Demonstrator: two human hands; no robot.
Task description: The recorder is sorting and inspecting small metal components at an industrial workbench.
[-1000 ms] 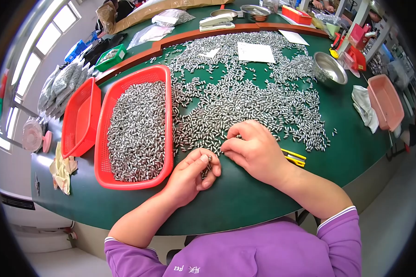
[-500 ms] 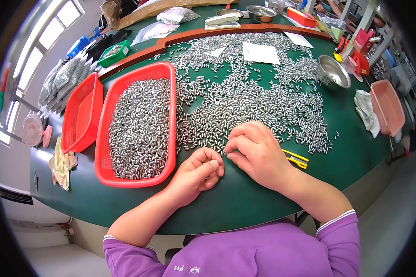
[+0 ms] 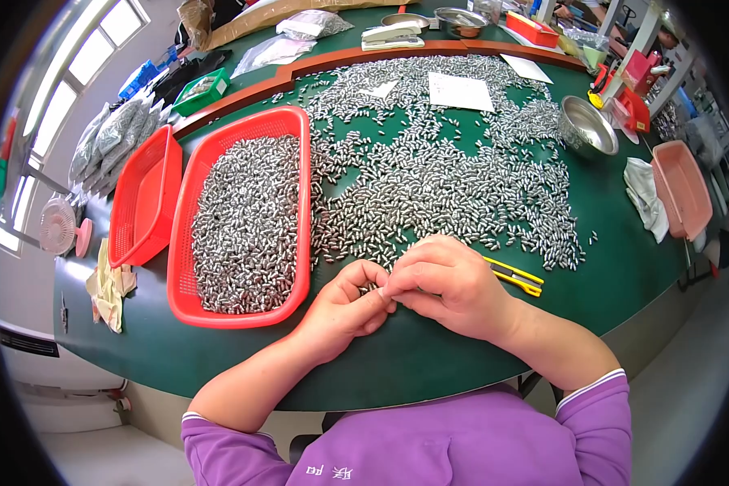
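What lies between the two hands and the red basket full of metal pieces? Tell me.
Nothing visible. The left hand and right hand meet at the near edge of the loose metal pieces. Between them and the filled red basket at their left shows only bare green table.

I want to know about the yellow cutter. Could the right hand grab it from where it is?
Probably yes. The yellow cutter lies on the green table just beside the right hand, with nothing on top of it or between them. The hand is now pinching small metal pieces with the left hand.
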